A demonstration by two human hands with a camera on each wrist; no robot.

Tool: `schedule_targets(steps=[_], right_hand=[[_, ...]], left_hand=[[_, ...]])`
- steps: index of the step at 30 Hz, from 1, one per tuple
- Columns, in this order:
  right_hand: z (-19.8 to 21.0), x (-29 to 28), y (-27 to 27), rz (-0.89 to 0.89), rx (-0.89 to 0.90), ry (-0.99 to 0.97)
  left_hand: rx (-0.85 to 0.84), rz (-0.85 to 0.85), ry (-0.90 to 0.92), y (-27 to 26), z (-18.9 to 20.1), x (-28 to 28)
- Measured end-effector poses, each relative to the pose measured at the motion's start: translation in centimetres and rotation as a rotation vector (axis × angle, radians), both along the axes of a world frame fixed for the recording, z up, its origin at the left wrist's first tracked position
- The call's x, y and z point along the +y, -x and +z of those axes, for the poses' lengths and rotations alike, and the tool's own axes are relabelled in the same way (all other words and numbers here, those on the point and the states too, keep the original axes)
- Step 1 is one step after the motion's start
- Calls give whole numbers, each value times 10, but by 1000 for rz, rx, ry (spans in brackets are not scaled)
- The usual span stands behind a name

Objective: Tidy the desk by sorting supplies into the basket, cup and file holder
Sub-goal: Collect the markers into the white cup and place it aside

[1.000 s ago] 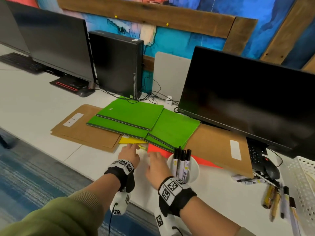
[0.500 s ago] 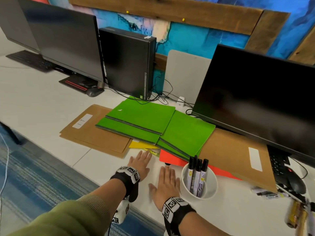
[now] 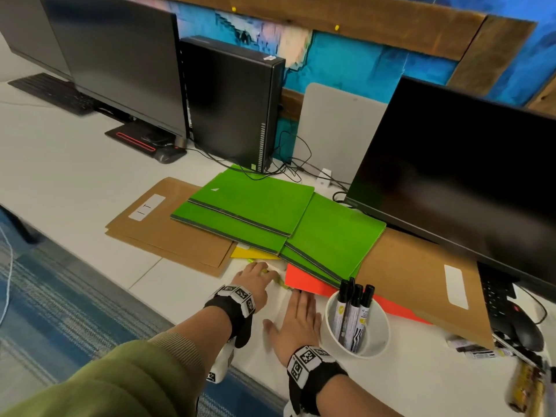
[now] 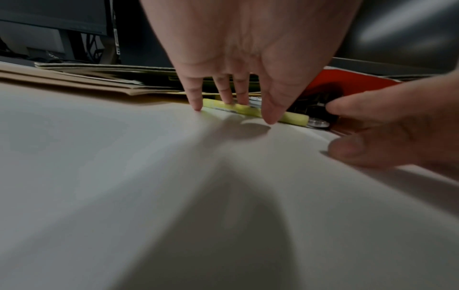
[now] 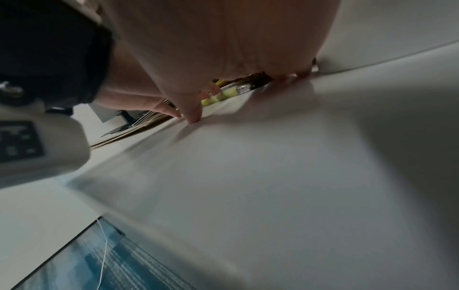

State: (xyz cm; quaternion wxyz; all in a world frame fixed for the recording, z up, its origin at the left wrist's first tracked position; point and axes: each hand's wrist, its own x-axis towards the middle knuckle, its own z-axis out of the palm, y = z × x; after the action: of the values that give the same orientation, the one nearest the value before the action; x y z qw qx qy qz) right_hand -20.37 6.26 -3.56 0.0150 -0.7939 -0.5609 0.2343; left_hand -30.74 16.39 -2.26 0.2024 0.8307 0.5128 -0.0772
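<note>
Left hand [image 3: 255,281] straight-fingered, thumb and fingertips bracketing highlighter [image 4: 250,109] at folders' [image 3: 328,236] near edge; I'd say lining up a pinch. Right hand [image 3: 298,323] relaxed, flat on tabletop [image 3: 75,191] just left of cup [image 3: 355,329], probably bracing.

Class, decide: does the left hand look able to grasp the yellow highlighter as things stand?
Probably yes. The left hand has fingertips on the yellow highlighter, which lies uncovered on the desk beside the folders; nothing blocks it.

A yellow-green highlighter pen [image 4: 294,118] lay flat on the white desk [image 3: 75,191]; a round white cup [image 3: 377,326] stood upright, holding three black markers [image 3: 355,311].
</note>
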Motion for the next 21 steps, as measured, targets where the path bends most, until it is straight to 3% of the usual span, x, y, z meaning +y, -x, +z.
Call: schedule_targets(steps=[10,21], right_hand=[[4,3,-3,37,-5,26],[11,-12,7,81,-8,134]], left_hand=[[-92,70,26,17,-2,-1],[-38,118,-72,17,-6,0]])
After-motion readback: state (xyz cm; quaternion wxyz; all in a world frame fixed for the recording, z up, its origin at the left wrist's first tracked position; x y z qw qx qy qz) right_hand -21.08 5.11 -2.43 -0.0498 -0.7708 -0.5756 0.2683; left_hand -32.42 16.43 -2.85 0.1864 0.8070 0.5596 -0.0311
